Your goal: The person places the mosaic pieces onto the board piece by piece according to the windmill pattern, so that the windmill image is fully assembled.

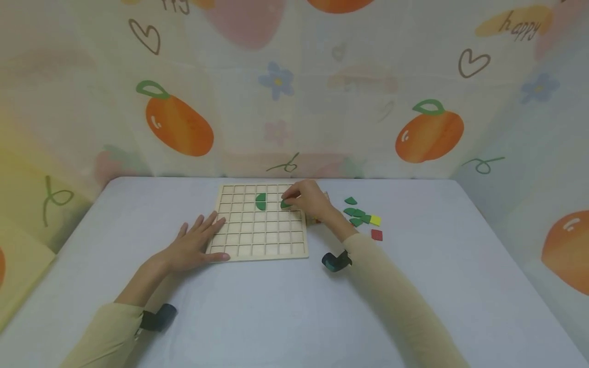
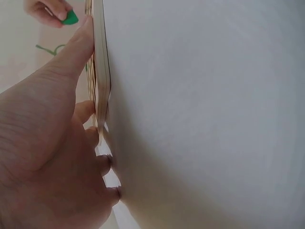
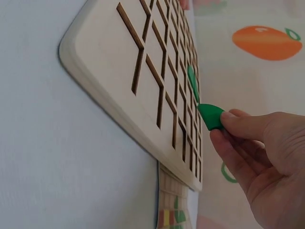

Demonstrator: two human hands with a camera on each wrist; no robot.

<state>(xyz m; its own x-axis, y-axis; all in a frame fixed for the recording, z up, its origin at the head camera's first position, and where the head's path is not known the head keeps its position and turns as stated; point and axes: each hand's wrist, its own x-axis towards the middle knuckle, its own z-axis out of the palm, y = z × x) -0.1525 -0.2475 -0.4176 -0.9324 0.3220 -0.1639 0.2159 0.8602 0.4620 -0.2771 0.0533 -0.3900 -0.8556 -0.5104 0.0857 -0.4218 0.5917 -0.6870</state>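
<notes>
A square wooden grid board [image 1: 257, 250] lies on the white table. Two green quarter-circle tiles [image 1: 261, 202] sit in neighbouring cells near its far side, their straight edges facing right. Between thumb and fingers, my right hand [image 1: 309, 198] pinches another green quarter-circle tile [image 3: 211, 116] over the board's far right part. In the right wrist view the tile appears just off the grid. My left hand [image 1: 195, 243] rests with spread fingers on the board's left edge; the left wrist view shows its thumb [image 2: 76, 52] along the near edge.
Right of the board lie several loose green tiles [image 1: 351, 201], a yellow tile [image 1: 375, 220] and a red tile [image 1: 377, 235]. A second gridded board [image 3: 169, 195] with coloured pieces is partly hidden behind my right hand. A fruit-patterned curtain [image 1: 299, 112] hangs behind the table.
</notes>
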